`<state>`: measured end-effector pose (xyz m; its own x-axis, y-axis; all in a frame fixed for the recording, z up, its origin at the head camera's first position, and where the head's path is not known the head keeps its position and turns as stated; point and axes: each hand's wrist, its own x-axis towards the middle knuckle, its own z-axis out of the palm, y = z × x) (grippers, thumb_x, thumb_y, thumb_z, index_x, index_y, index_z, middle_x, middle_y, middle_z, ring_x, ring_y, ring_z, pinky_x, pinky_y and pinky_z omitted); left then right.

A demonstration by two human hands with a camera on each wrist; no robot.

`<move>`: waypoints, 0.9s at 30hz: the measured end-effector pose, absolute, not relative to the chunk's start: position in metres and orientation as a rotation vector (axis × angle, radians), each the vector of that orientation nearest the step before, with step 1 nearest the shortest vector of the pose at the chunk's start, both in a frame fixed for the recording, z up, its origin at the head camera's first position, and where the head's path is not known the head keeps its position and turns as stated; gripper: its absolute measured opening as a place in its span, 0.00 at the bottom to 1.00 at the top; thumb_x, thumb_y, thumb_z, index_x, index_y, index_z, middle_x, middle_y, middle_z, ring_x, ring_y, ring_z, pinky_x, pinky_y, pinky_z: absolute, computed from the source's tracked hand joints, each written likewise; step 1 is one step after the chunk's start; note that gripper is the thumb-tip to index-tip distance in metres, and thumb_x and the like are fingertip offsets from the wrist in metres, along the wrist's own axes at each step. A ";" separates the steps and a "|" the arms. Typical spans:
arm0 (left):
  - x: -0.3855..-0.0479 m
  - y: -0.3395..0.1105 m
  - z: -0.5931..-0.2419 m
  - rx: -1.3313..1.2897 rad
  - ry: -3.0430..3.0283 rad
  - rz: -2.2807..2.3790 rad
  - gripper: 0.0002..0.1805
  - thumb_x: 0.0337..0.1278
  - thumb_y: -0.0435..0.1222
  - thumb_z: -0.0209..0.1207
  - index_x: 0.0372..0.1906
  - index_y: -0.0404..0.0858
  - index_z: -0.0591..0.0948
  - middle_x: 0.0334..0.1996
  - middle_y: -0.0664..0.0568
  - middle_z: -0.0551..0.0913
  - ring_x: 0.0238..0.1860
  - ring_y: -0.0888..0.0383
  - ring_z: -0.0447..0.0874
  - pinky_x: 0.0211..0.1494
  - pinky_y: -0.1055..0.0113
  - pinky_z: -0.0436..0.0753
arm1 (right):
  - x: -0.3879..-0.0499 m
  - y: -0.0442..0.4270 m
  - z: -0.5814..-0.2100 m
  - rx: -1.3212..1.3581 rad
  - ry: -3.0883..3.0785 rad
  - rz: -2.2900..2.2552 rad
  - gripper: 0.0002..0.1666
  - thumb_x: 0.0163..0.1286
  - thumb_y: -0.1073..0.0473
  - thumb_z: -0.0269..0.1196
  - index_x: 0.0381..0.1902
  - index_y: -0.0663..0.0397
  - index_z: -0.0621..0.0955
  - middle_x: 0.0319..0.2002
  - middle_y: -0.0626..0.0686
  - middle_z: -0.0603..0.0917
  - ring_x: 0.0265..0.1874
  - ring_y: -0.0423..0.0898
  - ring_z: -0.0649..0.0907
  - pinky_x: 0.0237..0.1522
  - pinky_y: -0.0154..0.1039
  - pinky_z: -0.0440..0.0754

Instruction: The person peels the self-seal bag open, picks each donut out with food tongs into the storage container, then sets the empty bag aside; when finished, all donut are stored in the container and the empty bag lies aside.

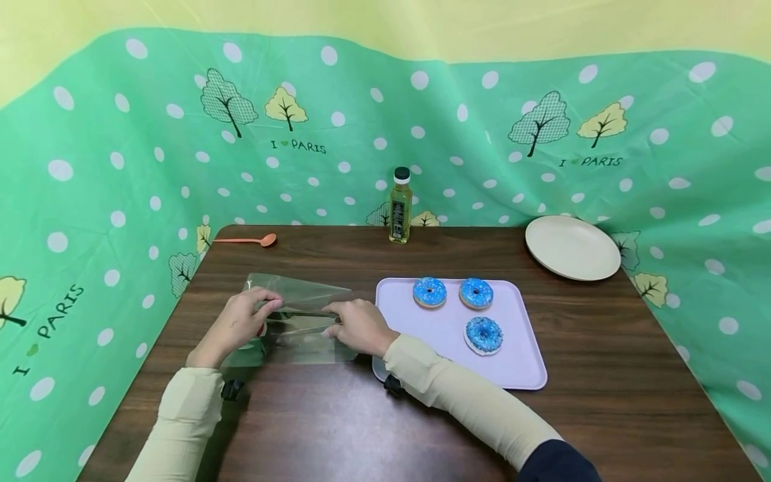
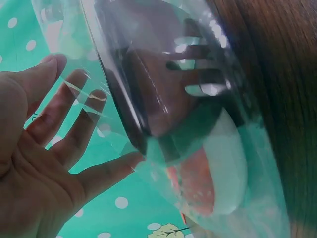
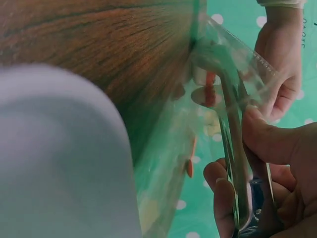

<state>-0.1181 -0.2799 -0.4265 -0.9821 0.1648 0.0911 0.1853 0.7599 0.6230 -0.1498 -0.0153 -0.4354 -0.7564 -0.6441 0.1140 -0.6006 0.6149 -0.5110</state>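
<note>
My left hand pinches the upper edge of a clear plastic bag at its left side, over the table. In my right hand are metal tongs, gripped at the handle end and reaching into the bag. Through the film in the left wrist view, the slotted tong head appears beside a red-topped, pale-based doughnut. Whether the tongs still clasp this doughnut is unclear through the glare. A lilac tray lies under my right wrist, bearing a few blue doughnuts.
An orange spoon lies at the table's back left. A bottle of yellow liquid stands at the back middle. A cream plate sits at the back right. Polka-dot green cloth hangs behind the brown table.
</note>
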 end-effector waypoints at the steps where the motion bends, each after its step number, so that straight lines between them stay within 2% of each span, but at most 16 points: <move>1: -0.118 -0.280 -0.427 -0.298 -2.914 -1.024 0.12 0.74 0.39 0.57 0.50 0.38 0.85 0.48 0.47 0.83 0.40 0.49 0.84 0.53 0.48 0.80 | -0.149 -0.014 -0.436 -1.064 2.752 -0.829 0.25 0.65 0.49 0.72 0.58 0.49 0.85 0.34 0.47 0.89 0.20 0.37 0.80 0.34 0.38 0.82; 3: -0.119 -0.280 -0.428 -0.304 -2.906 -1.009 0.12 0.74 0.39 0.57 0.49 0.38 0.86 0.48 0.46 0.84 0.51 0.47 0.82 0.56 0.46 0.79 | -0.148 -0.009 -0.435 -1.075 2.768 -0.833 0.24 0.65 0.50 0.71 0.58 0.49 0.85 0.36 0.47 0.89 0.21 0.37 0.80 0.32 0.38 0.81; 4: -0.119 -0.280 -0.429 -0.307 -2.903 -1.008 0.12 0.74 0.39 0.57 0.49 0.37 0.86 0.48 0.46 0.84 0.53 0.46 0.81 0.57 0.45 0.78 | -0.147 -0.006 -0.435 -1.076 2.772 -0.837 0.24 0.66 0.50 0.71 0.58 0.50 0.85 0.35 0.47 0.89 0.21 0.37 0.81 0.31 0.38 0.81; 7: -0.120 -0.281 -0.430 -0.303 -2.904 -1.009 0.12 0.75 0.40 0.57 0.49 0.37 0.85 0.49 0.45 0.84 0.54 0.44 0.81 0.57 0.44 0.78 | -0.144 0.004 -0.434 -1.068 2.787 -0.860 0.24 0.65 0.50 0.72 0.57 0.51 0.85 0.31 0.47 0.89 0.18 0.37 0.80 0.29 0.38 0.80; 10: -0.120 -0.282 -0.432 -0.291 -2.910 -1.009 0.12 0.75 0.40 0.56 0.49 0.37 0.86 0.49 0.46 0.84 0.54 0.44 0.81 0.56 0.44 0.78 | -0.141 0.016 -0.433 -1.038 2.797 -0.886 0.24 0.65 0.51 0.72 0.57 0.52 0.85 0.20 0.43 0.82 0.12 0.35 0.72 0.27 0.37 0.77; 13: -0.119 -0.284 -0.433 -0.281 -2.915 -1.008 0.13 0.75 0.40 0.56 0.49 0.37 0.86 0.49 0.45 0.84 0.53 0.44 0.81 0.55 0.44 0.79 | -0.139 0.030 -0.431 -1.013 2.811 -0.907 0.23 0.65 0.52 0.72 0.56 0.53 0.85 0.16 0.41 0.77 0.11 0.33 0.67 0.24 0.36 0.72; 15: -0.118 -0.285 -0.433 -0.278 -2.919 -1.007 0.13 0.75 0.39 0.56 0.49 0.36 0.85 0.49 0.44 0.84 0.53 0.44 0.81 0.53 0.45 0.80 | -0.137 0.039 -0.430 -0.998 2.817 -0.922 0.23 0.65 0.52 0.72 0.56 0.54 0.85 0.18 0.44 0.80 0.12 0.34 0.67 0.23 0.35 0.69; 17: -0.117 -0.286 -0.433 -0.280 -2.923 -1.000 0.13 0.75 0.39 0.56 0.50 0.36 0.85 0.49 0.44 0.84 0.52 0.45 0.82 0.52 0.45 0.80 | -0.136 0.048 -0.429 -0.979 2.842 -0.930 0.22 0.64 0.53 0.72 0.55 0.54 0.86 0.25 0.48 0.86 0.15 0.36 0.73 0.23 0.36 0.70; 21: -0.117 -0.287 -0.431 -0.281 -2.927 -0.991 0.13 0.75 0.40 0.56 0.50 0.35 0.85 0.49 0.44 0.84 0.50 0.46 0.82 0.50 0.46 0.81 | -0.132 0.069 -0.427 -0.899 2.919 -0.922 0.21 0.63 0.53 0.74 0.53 0.52 0.87 0.40 0.53 0.90 0.29 0.43 0.86 0.28 0.38 0.79; 23: -0.116 -0.288 -0.430 -0.285 -2.925 -0.989 0.14 0.75 0.40 0.56 0.50 0.35 0.85 0.49 0.44 0.84 0.50 0.45 0.82 0.50 0.46 0.81 | -0.131 0.079 -0.425 -0.850 2.951 -0.913 0.21 0.62 0.52 0.74 0.52 0.52 0.87 0.40 0.53 0.90 0.35 0.46 0.88 0.30 0.41 0.82; 27: -0.117 -0.290 -0.430 -0.284 -2.927 -0.986 0.14 0.75 0.40 0.56 0.50 0.35 0.85 0.49 0.44 0.84 0.49 0.46 0.82 0.49 0.47 0.81 | -0.127 0.098 -0.421 -0.767 2.984 -0.916 0.21 0.61 0.52 0.75 0.51 0.51 0.88 0.37 0.53 0.90 0.33 0.46 0.88 0.26 0.40 0.80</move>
<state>-0.1167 -0.2898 -0.4300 -0.9824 0.1604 0.0956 0.1855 0.7813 0.5960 -0.1266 0.0985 -0.4213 -0.8835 -0.4222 0.2030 -0.4633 0.7240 -0.5110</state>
